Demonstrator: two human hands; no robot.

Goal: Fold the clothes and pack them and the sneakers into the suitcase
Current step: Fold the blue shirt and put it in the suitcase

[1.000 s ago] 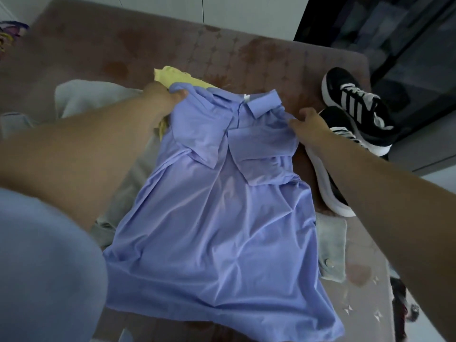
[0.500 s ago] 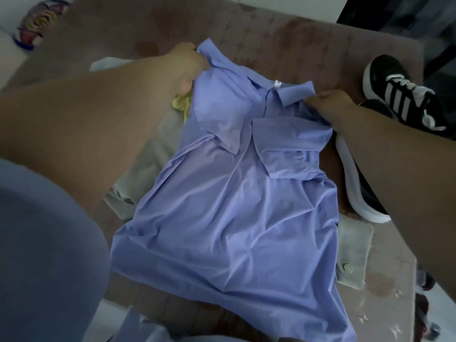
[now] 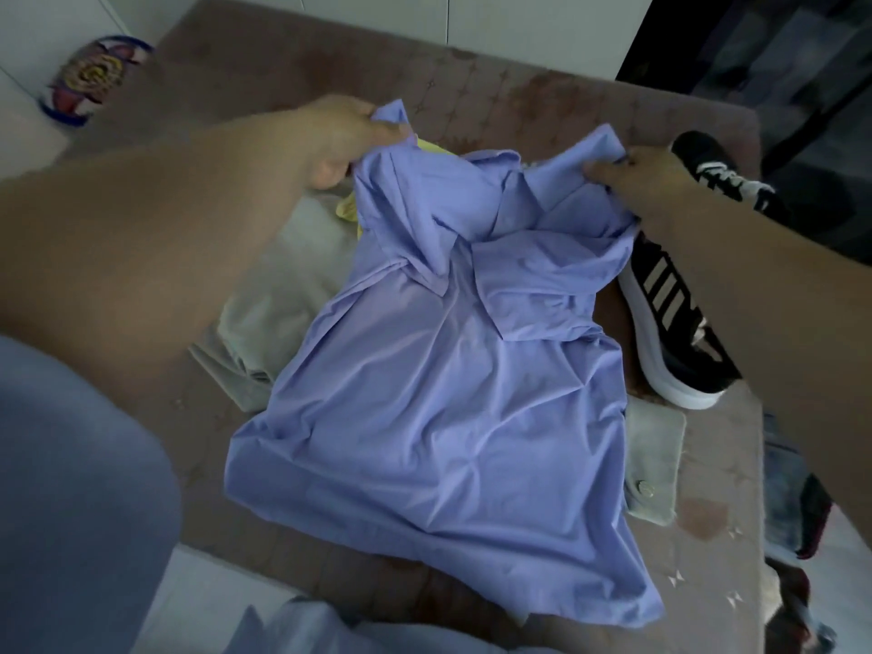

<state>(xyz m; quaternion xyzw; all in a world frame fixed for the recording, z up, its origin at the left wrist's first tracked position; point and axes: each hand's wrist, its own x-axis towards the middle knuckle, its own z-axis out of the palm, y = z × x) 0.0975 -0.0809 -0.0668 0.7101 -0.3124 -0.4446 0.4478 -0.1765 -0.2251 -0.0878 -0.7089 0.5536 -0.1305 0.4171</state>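
Observation:
A lavender-blue collared shirt lies on a brown patterned surface, its sleeves folded inward. My left hand grips the shirt's left shoulder and my right hand grips the right shoulder, both lifting the top edge off the surface. Two black sneakers with white stripes and soles sit to the right: one beside the shirt, partly under my right forearm, the other farther back. A yellow garment peeks out under the shirt's left shoulder. No suitcase is in view.
A pale grey-green garment lies under the shirt at the left, and its cuff with a button shows at the right. A colourful round object sits at the far left. Dark furniture stands at the back right.
Both hands have raised the shirt's shoulders off the surface and bunched the collar area, which lay flat a second ago. The yellow garment is more exposed. The camera has shifted.

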